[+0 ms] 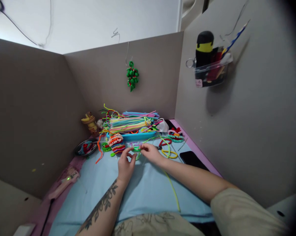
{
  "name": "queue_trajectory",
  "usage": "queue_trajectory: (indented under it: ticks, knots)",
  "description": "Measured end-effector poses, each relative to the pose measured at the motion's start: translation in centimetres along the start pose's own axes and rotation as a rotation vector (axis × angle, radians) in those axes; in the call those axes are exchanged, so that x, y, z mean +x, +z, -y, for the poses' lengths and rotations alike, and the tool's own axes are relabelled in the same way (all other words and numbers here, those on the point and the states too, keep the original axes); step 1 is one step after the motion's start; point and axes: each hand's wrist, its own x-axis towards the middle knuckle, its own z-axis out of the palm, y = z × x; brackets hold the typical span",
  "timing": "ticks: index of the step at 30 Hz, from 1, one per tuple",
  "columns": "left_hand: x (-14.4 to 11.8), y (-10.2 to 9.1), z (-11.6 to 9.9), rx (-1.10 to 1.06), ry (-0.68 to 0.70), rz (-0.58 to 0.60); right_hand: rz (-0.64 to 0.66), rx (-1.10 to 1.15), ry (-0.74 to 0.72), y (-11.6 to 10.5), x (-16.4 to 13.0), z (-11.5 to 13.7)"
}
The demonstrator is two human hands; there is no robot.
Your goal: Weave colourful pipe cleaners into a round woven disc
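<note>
Both hands, left hand (125, 165) and right hand (150, 152), pinch a green pipe cleaner (137, 149) together at mid-surface. Bare blue surface (143, 193) lies open nearer the person; a pipe-cleaner pile (130, 123) crowds the far edge, a phone (192, 159) the right.

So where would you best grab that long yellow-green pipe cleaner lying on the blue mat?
Probably the free end of the yellow-green pipe cleaner, nearest the person. It lies flat and fairly straight on the blue mat, clear of clutter, so pinch it from above; its far end is under the right hand.
</note>
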Motion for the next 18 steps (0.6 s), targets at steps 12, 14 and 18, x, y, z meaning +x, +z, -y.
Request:
queue_trajectory:
  ticks: [12,14,18]
  knots:
    - [-0.6,0.4,0.4,0.095,-0.107,0.186,-0.044,-0.322,-0.108,0.2,-0.6,0.5]
    - [-0.6,0.4,0.2,0.223,-0.139,0.242,-0.033,-0.346,-0.131,0.4,-0.8,0.5]
    - [-0.5,0.4,0.0,0.445,-0.176,0.267,-0.022,-0.358,-0.155,1.0,-1.2,0.3]
